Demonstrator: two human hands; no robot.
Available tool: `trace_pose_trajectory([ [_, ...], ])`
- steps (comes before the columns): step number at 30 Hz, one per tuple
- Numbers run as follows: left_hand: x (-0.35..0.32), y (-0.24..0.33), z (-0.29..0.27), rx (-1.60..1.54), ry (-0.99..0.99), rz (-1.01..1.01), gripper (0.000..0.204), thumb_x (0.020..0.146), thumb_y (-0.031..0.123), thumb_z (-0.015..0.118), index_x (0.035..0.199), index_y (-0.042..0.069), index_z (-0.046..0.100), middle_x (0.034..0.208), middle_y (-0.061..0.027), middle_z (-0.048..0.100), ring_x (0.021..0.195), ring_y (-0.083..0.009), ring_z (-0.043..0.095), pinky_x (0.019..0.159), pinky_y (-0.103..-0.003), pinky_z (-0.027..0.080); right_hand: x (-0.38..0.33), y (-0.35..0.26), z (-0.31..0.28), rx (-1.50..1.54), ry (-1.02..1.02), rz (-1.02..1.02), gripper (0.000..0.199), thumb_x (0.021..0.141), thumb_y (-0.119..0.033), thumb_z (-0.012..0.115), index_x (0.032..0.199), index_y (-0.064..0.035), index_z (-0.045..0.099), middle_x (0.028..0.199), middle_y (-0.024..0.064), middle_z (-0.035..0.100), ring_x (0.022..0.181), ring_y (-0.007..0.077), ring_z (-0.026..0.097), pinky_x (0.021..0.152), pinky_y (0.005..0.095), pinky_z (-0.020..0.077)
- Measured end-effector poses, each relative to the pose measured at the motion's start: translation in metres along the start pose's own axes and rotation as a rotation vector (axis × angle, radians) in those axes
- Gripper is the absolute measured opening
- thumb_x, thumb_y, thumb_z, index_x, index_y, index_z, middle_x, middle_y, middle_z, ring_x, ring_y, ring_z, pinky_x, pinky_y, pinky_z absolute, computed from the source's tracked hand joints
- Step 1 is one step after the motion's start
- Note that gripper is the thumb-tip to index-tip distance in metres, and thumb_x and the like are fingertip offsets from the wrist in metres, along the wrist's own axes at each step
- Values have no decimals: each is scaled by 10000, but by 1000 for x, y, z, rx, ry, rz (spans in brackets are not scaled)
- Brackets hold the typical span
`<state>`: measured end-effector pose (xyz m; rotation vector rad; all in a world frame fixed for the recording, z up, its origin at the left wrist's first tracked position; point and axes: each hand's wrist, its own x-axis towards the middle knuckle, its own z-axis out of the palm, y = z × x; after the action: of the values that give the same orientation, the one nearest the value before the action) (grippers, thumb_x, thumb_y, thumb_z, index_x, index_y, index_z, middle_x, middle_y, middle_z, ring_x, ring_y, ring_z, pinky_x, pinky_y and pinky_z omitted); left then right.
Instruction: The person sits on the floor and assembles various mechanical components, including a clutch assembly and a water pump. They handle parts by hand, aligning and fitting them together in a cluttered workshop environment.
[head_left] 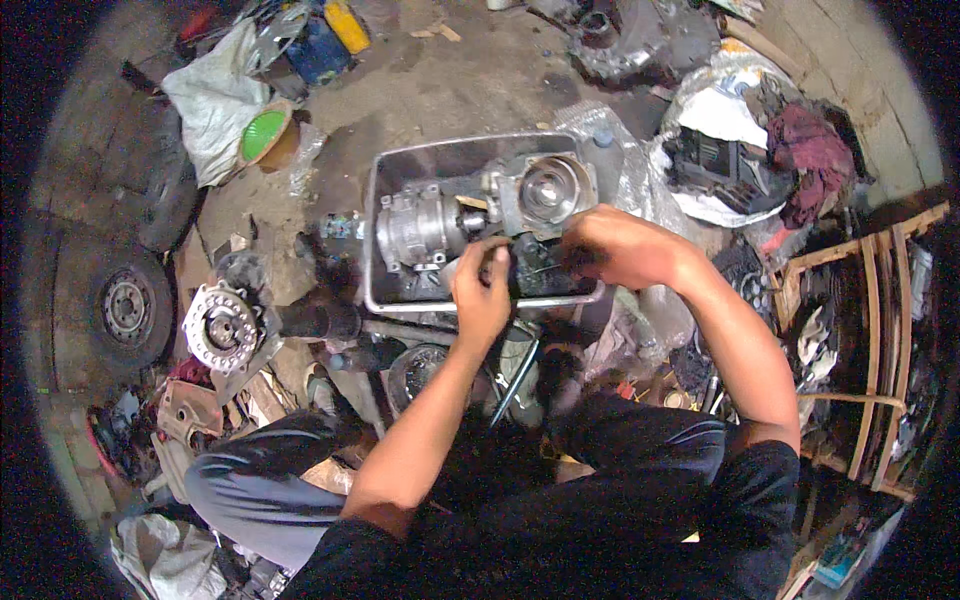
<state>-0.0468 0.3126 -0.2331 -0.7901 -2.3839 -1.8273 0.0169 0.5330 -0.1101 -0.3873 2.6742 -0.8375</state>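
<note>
In the head view, the left hand (482,292) is clenching a dark part (530,272) at the centre of the frame, fingers curled over its left end. The right hand (615,247) is gripping the same part from the right. The part is resting at the near edge of a metal tray (372,200). Inside the tray, a silver compressor (420,232) is lying toward the left, with a round housing (552,187) just above the hands. A toothed disc (222,327) is lying at left.
</note>
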Motion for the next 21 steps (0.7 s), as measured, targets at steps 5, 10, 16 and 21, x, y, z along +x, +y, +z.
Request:
trace_pose_trajectory([
  [5, -12, 63, -60, -233, -175, -2, 274, 946, -20, 641, 1211, 23, 697, 1095, -119, 749, 1003, -199, 708, 876, -327, 549, 13, -71, -22, -22, 112, -211, 185, 826, -136, 722, 948, 2, 705, 948, 251, 696, 937, 439, 671, 844, 503, 521],
  [10, -4, 109, -143, -35, -79, 10, 145, 985, 70, 645, 1075, 27, 750, 931, -95, 786, 788, -131, 718, 722, -313, 566, 29, -166, -37, 4, 220, -176, 388, 797, -118, 785, 1155, -31, 666, 1158, 176, 661, 1059, 367, 639, 912, 472, 498],
  [16, -15, 111, -221, -426, 219, -150, 175, 1057, 107, 547, 1156, -11, 629, 977, -161, 756, 668, -111, 644, 595, -270, 534, 53, -233, -26, 130, 536, -43, 412, 786, -104, 792, 1188, -35, 735, 880, 159, 737, 802, 268, 719, 786, 384, 548],
  [21, -28, 122, -251, -498, 281, -157, 241, 1064, 76, 506, 1299, 39, 470, 889, -147, 714, 625, -136, 648, 563, -270, 529, 83, -272, 19, 398, 322, -63, 339, 898, -206, 753, 1137, 32, 741, 979, 182, 772, 888, 202, 726, 843, 374, 550],
])
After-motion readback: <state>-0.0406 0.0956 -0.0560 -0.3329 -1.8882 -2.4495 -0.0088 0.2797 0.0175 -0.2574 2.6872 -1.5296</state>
